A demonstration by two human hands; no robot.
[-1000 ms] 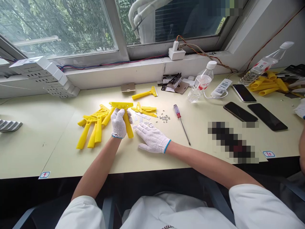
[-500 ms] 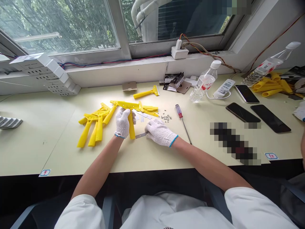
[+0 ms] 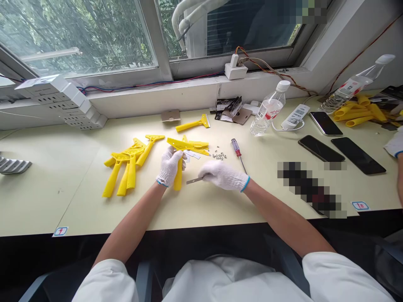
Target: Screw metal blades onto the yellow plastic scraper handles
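My gloved left hand (image 3: 171, 166) is closed around the handle of a yellow scraper handle (image 3: 178, 179), whose wide head points away from me. Between the fingers of my gloved right hand (image 3: 220, 174) is a thin metal blade (image 3: 194, 180), its free end pointing left toward the handle but apart from it. Several yellow scraper handles (image 3: 111, 180) lie in a heap to the left. Beyond my hands are more yellow pieces (image 3: 198, 145), small white rectangles (image 3: 192, 154) and a scatter of small screws (image 3: 219, 155). A screwdriver (image 3: 236, 147) lies right of the screws.
A yellow scraper (image 3: 190, 125) lies farther back, near a small cardboard box (image 3: 170, 115). To the right stand a water bottle (image 3: 268, 110), a power strip (image 3: 295, 117) and several phones (image 3: 321, 148). A co-worker's gloved hand (image 3: 395, 144) shows at the right edge. White boxes (image 3: 63, 100) are stacked back left.
Both hands have moved right and slightly toward me, still holding the scraper handle and the blade. The handle's head has turned, and the blade sits a little farther from the handle.
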